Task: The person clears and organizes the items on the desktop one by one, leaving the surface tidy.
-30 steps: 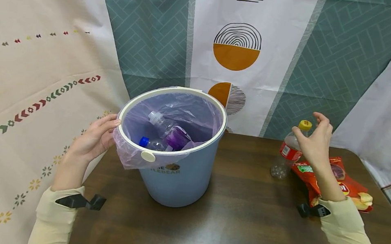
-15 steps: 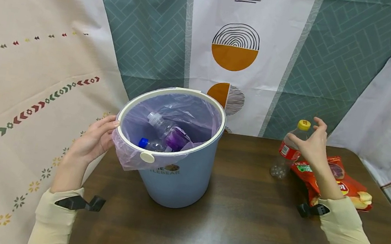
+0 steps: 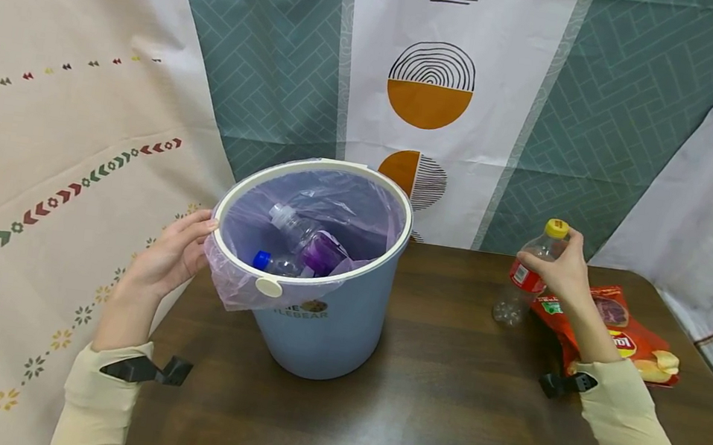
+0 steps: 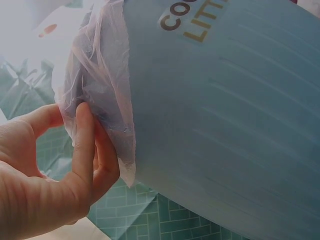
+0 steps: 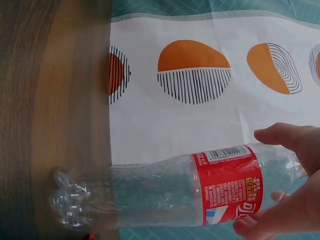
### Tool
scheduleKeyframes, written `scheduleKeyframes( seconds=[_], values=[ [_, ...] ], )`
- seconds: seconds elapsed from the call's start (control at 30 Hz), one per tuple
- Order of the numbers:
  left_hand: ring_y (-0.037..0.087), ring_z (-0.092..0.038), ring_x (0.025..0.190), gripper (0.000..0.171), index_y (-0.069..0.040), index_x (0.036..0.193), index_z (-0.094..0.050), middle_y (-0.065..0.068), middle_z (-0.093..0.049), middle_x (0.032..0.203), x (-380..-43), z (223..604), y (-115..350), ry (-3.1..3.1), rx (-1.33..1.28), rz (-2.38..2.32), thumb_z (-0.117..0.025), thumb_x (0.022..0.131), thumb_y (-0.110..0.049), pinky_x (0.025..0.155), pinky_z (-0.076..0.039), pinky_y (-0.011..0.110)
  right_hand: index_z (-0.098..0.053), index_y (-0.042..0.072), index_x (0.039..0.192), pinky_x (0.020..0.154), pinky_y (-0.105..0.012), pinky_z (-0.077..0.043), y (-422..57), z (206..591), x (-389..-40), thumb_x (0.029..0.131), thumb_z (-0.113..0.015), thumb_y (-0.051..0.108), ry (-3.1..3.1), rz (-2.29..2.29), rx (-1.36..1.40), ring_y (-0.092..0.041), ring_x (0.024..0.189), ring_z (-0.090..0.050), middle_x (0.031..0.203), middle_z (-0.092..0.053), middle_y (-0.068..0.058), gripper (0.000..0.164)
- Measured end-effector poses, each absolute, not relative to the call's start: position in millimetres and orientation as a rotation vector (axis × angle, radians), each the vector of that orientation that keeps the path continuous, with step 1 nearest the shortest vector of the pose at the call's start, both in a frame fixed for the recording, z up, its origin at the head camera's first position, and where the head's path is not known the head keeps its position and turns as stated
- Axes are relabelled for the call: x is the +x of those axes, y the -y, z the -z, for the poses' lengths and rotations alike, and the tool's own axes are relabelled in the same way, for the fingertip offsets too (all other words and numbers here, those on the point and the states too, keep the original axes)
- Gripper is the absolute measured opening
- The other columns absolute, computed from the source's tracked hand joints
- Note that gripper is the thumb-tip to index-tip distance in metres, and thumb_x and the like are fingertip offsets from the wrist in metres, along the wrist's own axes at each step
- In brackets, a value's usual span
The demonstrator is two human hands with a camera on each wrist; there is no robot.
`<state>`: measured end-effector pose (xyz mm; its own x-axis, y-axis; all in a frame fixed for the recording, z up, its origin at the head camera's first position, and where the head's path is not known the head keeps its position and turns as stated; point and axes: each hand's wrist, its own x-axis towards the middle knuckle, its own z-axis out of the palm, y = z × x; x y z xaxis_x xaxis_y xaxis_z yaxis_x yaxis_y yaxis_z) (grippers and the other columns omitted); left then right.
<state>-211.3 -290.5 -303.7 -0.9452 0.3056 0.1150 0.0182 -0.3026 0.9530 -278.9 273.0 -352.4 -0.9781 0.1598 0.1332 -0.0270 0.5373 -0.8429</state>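
My left hand pinches the white rim of a blue trash bin at its left side, over a thin pink liner bag. Inside the bin lie a clear bottle with a purple label and one with a blue cap. At the right, my right hand holds an upright clear plastic bottle with a red label and yellow cap, thumb on one side and fingers on the other. The right wrist view shows this bottle between thumb and fingers, its base at the table.
A red chip bag lies behind and beside my right wrist on the dark wooden table. Patterned cloths hang along the back and both sides. A small black camera sits on each wrist.
My right hand has moved in from beside the bottle, and its fingers have closed around the upper part. The left hand and the bin stay as they were.
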Motion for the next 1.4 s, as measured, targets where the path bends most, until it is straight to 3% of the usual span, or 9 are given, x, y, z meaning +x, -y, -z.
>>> scheduleKeyframes(
  seconds=[0.2, 0.47, 1.13, 1.2, 1.27, 1.4],
  values=[
    [0.006, -0.062, 0.075, 0.022, -0.006, 0.117, -0.045, -0.001, -0.062, 0.091, -211.9, 303.8, 290.5, -1.728, 0.405, -2.365, -0.037, 0.097, -0.007, 0.065, -0.054, 0.015, -0.005, 0.004, 0.142, 0.099, -0.063, -0.033, -273.1, 354.3, -279.9, 0.078, -0.07, 0.039, 2.642, -1.347, -0.128, -0.047, 0.126, -0.032, 0.141, -0.027, -0.031, 0.098],
    [0.006, -0.062, 0.076, 0.021, -0.006, 0.117, -0.045, -0.001, -0.062, 0.091, -212.7, 302.9, 290.7, -1.706, 0.431, -2.353, -0.037, 0.097, -0.006, 0.066, -0.054, 0.016, -0.025, -0.004, 0.133, 0.093, -0.061, -0.04, -273.5, 356.2, -279.2, 0.081, -0.067, 0.036, 2.668, -1.256, -0.083, -0.046, 0.117, -0.042, 0.131, -0.039, -0.031, 0.078],
    [0.006, -0.062, 0.074, 0.021, -0.005, 0.115, -0.046, 0.001, -0.062, 0.091, -211.8, 301.0, 290.9, -1.643, 0.467, -2.376, -0.036, 0.096, -0.004, 0.066, -0.054, 0.015, -0.029, 0.0, 0.135, 0.092, -0.058, -0.043, -271.7, 345.4, -280.2, 0.079, -0.066, 0.048, 2.614, -1.288, -0.09, -0.04, 0.115, -0.045, 0.128, -0.044, -0.027, 0.082],
    [0.006, -0.062, 0.074, 0.02, -0.005, 0.114, -0.047, 0.001, -0.062, 0.09, -211.7, 301.4, 291.0, -1.636, 0.459, -2.382, -0.037, 0.096, -0.004, 0.065, -0.054, 0.015, -0.031, 0.001, 0.134, 0.089, -0.053, -0.047, -270.9, 345.0, -279.4, 0.079, -0.065, 0.048, 2.595, -1.269, -0.084, -0.037, 0.111, -0.047, 0.125, -0.046, -0.025, 0.079],
    [0.006, -0.063, 0.073, 0.02, -0.005, 0.114, -0.047, 0.001, -0.062, 0.089, -211.8, 301.6, 291.0, -1.637, 0.449, -2.384, -0.037, 0.096, -0.004, 0.065, -0.054, 0.015, -0.034, 0.003, 0.131, 0.08, -0.042, -0.052, -270.0, 344.6, -278.3, 0.08, -0.064, 0.048, 2.565, -1.246, -0.086, -0.032, 0.105, -0.048, 0.121, -0.048, -0.021, 0.074],
    [0.006, -0.063, 0.073, 0.021, -0.005, 0.114, -0.048, 0.001, -0.062, 0.089, -210.8, 300.6, 290.1, -1.639, 0.442, -2.381, -0.037, 0.096, -0.003, 0.065, -0.054, 0.015, -0.036, 0.004, 0.122, 0.065, -0.017, -0.044, -267.9, 343.5, -277.0, 0.082, -0.062, 0.047, 2.503, -1.228, -0.088, -0.024, 0.097, -0.046, 0.116, -0.047, -0.015, 0.064]
  ],
)
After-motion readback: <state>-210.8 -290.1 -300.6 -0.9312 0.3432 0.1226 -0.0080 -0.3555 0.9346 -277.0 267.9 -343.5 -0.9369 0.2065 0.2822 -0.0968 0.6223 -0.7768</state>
